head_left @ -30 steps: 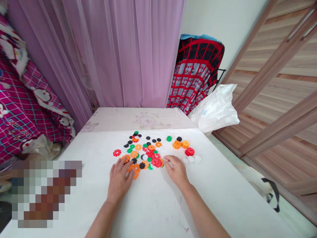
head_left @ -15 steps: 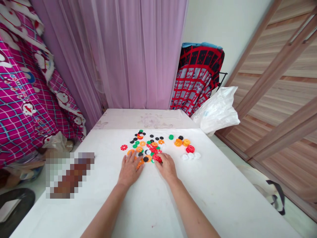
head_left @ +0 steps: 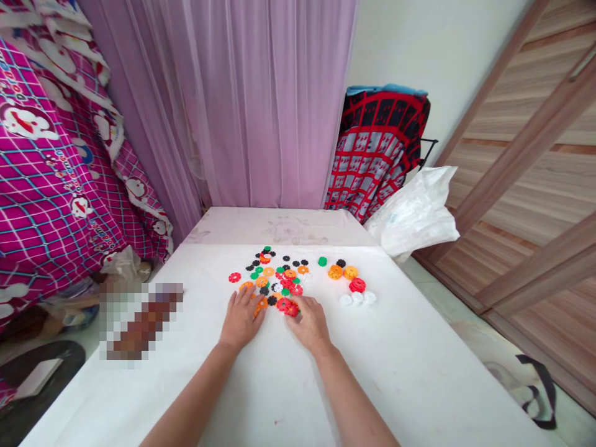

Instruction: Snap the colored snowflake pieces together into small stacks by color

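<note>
Pressing at the near side of a loose heap of plastic snowflake discs [head_left: 272, 279], the right hand [head_left: 310, 324] has its fingers held close together, tips down on two red discs [head_left: 287, 306]; whether they pinch or only touch, I cannot tell. Left hand [head_left: 241, 318] lies flat, fingers spread well apart, tips at the heap's near rim just beside an orange disc [head_left: 258, 304], with no grip visible.

Discs look light, thin and stiff, their notched rims likely to snag on each other. They would probably slide easily on the white table [head_left: 400, 379], so the rim seems the best place to take hold.

Heap sits around the table's middle, nearer the far edge than the near one. To its right, a smaller group: orange pair [head_left: 342, 272], red disc [head_left: 357, 285], white discs [head_left: 356, 298].

Past the far right corner, a crumpled white plastic bag [head_left: 412, 211]. Beyond the far edge hangs a sheer pink curtain [head_left: 261, 105].
</note>
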Demonstrator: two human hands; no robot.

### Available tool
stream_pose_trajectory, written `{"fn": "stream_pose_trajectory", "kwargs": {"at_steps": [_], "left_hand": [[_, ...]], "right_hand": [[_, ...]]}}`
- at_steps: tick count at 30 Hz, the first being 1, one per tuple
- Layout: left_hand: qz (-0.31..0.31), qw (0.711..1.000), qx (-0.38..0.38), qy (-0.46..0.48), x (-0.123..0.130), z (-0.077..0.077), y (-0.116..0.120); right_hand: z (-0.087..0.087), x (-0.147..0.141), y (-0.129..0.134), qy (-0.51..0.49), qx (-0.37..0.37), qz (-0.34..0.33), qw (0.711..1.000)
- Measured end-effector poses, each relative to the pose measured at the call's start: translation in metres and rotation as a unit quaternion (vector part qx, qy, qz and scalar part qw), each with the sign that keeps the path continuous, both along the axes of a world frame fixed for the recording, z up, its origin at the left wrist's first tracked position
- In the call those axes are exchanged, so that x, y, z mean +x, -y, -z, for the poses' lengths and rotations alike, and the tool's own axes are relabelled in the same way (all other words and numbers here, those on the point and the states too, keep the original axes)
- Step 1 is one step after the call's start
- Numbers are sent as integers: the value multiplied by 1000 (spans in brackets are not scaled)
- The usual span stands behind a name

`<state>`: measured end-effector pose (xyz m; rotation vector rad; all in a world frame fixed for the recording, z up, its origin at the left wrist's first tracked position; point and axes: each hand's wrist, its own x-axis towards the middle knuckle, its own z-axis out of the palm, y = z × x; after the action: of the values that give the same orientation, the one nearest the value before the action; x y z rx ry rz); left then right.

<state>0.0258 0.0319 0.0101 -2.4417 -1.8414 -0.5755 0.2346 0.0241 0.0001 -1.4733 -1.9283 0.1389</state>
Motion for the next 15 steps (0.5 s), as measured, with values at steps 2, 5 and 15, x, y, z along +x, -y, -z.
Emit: {"fn": "stream_pose_trajectory", "kwargs": {"at_steps": [2,5,15], "left_hand": [[-5,1000,-2,-3,-1,1,-1],[-4,1000,1,-1,-1,2,-1],[1,1000,11,5,-7,8,0]], "right_hand": [[-1,0,2,8,-1,-10,1000],[-2,0,2,4,-4,-7,1000],[4,1,4,-53,16,21,998]]}}
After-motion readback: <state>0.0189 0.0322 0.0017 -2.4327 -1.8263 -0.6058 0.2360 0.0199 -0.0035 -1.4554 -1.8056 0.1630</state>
